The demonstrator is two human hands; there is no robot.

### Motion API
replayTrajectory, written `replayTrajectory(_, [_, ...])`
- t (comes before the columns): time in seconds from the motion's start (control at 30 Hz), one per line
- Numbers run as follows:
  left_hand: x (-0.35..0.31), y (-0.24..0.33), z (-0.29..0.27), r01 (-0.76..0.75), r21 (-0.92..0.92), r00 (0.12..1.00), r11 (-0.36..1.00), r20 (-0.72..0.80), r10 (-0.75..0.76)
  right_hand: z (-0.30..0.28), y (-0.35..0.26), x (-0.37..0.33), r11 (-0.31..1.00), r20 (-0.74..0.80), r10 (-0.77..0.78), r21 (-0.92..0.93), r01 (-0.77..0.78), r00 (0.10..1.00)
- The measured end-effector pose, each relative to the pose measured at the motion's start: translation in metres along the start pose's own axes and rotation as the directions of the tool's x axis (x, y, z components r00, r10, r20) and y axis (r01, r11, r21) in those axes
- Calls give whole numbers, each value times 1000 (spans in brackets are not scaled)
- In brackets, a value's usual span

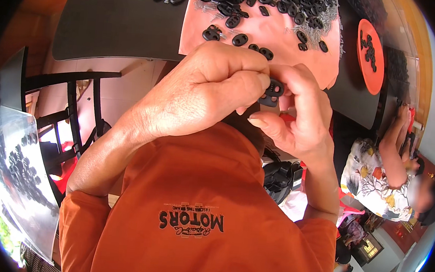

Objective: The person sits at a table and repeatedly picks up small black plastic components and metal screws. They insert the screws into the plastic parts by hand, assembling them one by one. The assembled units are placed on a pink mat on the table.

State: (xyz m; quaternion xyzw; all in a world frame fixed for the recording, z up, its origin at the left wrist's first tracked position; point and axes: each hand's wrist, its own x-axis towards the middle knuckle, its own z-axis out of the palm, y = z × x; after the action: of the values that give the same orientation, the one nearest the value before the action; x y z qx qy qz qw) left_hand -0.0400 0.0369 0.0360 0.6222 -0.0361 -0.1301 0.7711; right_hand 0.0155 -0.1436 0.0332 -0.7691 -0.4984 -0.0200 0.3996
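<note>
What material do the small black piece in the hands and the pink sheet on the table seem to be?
Small black piece: probably moulded plastic, matt black with two holes and rounded edges. Pink sheet: looks like thin paper or plastic film, flat and dull; the view leaves it open. Both hands, left and right, pinch the piece.

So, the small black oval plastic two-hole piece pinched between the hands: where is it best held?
Probably by its narrow outer edges, coming from the two sides. The small black oval plastic two-hole piece is flat with two holes through its face, so a grip on the rim leaves them free. The left hand and right hand both already pinch it, above the pink mat.
</note>
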Motion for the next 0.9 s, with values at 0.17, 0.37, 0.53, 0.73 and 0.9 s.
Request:
replayTrajectory(0.17, [0,2,-1,22,-15,999,1000,38,-22,0,8,4,990,7,-111,-91,112,994])
replayTrajectory(0.37, [1,0,1,58,-39,998,998,36,-56,1,15,4,981,1,-161,-109,160,987])
replayTrajectory(0.53, [0,2,2,104,-39,994,994,42,-102,-3,6,3,993,27,-80,-85,82,996])
replayTrajectory(0.73, [-2,-6,3,34,10,998,999,56,-35,-2,2,0,998,34,-57,-31,58,998])
replayTrajectory(0.9, [-4,-7,2,46,58,998,997,49,-49,0,0,-1,997,37,-54,-53,56,998])
